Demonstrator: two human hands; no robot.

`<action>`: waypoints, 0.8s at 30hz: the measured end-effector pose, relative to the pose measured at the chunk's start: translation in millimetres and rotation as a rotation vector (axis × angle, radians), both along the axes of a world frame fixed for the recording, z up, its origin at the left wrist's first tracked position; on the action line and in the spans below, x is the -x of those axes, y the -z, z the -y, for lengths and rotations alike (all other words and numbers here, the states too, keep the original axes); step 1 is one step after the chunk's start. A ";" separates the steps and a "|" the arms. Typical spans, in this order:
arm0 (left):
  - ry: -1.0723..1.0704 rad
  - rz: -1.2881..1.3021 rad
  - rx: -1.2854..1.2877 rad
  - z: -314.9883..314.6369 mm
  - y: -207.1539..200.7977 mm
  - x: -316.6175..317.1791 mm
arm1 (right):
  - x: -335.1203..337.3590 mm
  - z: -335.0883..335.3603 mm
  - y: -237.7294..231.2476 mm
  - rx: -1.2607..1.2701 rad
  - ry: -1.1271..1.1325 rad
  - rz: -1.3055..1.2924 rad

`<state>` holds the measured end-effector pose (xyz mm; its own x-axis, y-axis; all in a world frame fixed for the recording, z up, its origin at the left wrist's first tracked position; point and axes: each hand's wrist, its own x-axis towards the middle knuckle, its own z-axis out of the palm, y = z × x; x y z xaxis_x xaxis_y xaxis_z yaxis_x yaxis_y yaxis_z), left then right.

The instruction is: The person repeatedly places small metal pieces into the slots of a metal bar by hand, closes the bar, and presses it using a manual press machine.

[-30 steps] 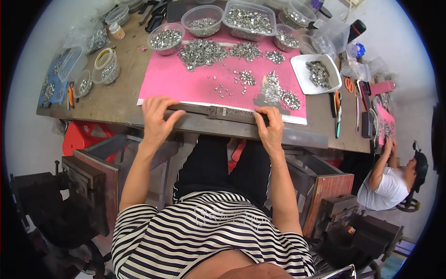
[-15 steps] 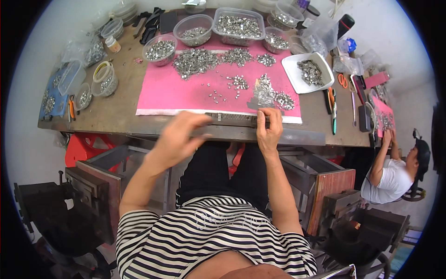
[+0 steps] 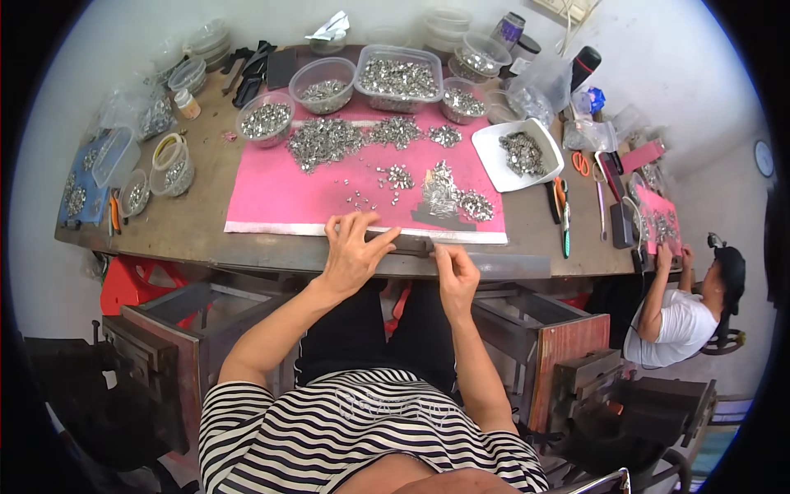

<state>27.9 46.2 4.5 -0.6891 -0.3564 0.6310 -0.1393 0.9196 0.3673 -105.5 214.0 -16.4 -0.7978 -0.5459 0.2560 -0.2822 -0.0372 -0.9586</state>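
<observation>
A dark, narrow metal bar lies along the front edge of the bench, before the pink mat. My left hand grips its left end, thumb and fingers closed around it and partly hiding it. At the right end, my right hand pinches the bar with thumb and forefinger, the other fingers curled in. Just beyond the bar, a heap of thin silver strips rests against a dark flat plate. Beside it is a small pile of silver pieces.
Larger heaps of metal pieces cover the mat's far side, behind them several clear tubs. A white tray holds more pieces. Green-handled pliers lie to the right. Far right, a person works at the bench.
My left hand has moved in from the left onto the bar. My right hand has come slightly nearer me. The whole view has shifted, with the bench sitting lower and further left.
</observation>
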 end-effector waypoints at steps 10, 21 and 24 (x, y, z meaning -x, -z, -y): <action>-0.009 -0.046 -0.102 -19.6 10.2 -0.8 | 49.5 30.8 -36.2 -0.129 0.054 -0.727; -0.014 -0.059 -0.048 -19.4 20.5 1.3 | 193.3 141.5 -9.5 -0.541 0.211 -0.859; -0.032 -0.039 -0.039 -19.8 22.5 -1.8 | 188.4 141.1 -6.0 -0.547 0.204 -0.902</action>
